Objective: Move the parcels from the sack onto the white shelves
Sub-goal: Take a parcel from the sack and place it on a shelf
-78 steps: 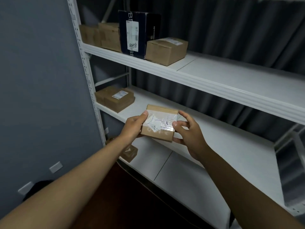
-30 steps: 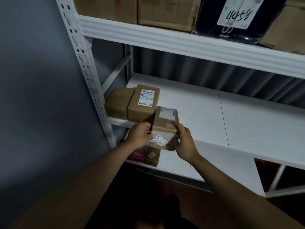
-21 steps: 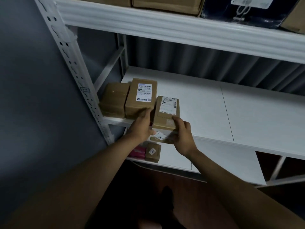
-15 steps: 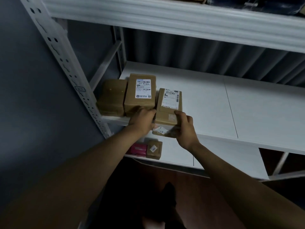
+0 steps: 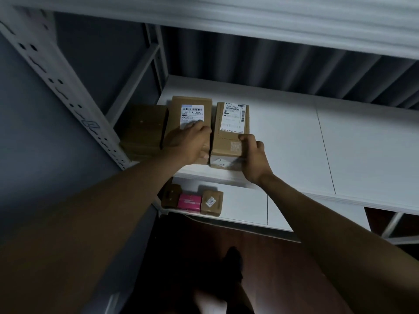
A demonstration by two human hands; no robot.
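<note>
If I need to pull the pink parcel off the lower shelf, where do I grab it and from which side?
Judging from this view, take the pink parcel top and bottom at its front edge, coming from the open front of the lower shelf. Its left and right sides are closed off: a brown box sits on one side and the small labelled box on the other, leaving no finger room. Only the top and front face are free.

Dim, bluish light, deep shadow below, soft blur, wide-angle bending at the edges
</note>
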